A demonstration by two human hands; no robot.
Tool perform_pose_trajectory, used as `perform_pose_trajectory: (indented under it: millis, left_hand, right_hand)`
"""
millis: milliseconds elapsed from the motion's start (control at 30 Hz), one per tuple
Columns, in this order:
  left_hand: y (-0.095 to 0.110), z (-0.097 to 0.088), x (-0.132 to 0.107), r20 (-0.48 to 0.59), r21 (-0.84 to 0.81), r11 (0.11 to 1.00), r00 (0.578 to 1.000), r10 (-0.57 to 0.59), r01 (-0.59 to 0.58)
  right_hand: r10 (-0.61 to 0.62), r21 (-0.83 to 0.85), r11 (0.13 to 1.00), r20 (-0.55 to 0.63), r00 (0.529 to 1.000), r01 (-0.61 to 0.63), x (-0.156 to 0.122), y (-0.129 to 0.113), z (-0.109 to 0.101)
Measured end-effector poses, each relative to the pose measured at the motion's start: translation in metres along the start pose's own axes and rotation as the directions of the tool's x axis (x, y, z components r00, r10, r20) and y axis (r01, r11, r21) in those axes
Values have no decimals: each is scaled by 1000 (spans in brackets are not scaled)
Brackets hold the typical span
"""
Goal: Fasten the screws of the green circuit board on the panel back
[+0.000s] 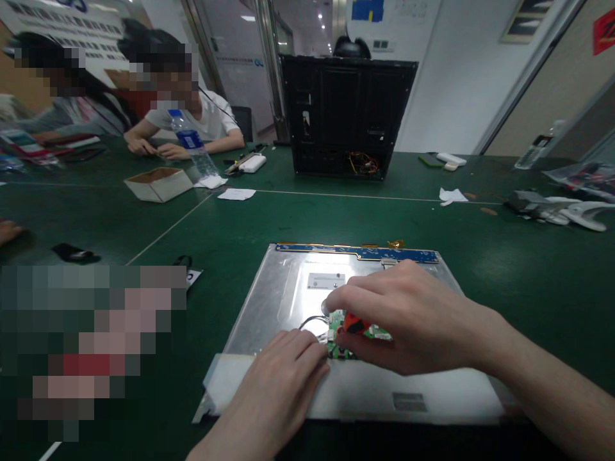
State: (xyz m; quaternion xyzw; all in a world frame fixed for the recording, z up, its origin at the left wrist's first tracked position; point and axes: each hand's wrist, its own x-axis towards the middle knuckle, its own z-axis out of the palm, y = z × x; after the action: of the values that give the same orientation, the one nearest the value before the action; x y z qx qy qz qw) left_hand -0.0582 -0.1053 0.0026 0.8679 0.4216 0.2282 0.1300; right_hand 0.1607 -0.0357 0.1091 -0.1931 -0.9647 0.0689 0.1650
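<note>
A silver metal display panel (pixel 283 288) lies flat on the green table, with a blue circuit strip (pixel 398 254) along its far edge. A small green circuit board (pixel 337 320) sits on the panel's middle. My right hand (pixel 408 317) is closed around an orange-handled tool (pixel 354 324) held over that board. My left hand (pixel 283 378) rests on the panel's near part, its fingertips pinched at a white connector and thin wires (pixel 314 320) beside the board.
A black computer case (pixel 346 115) stands open at the far side. Two people sit at the far left behind a water bottle (pixel 192 144) and a cardboard box (pixel 158 184). Paper scraps, plastic parts and bags (pixel 571 211) lie at the right.
</note>
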Motion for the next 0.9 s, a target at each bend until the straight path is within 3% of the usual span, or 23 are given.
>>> perform_pose_trajectory:
  millis: [433,900]
  left_hand:
    - [-3,4,-3,27,3,1000,999,-19,19]
    - [-1,0,-2,5,-1,1000,1000,-1,1]
  right_hand:
    - [-31,83,996,45,999,27,-4,-2,-5]
    - [-5,3,1000,11,1000,5,-2,-1,-2]
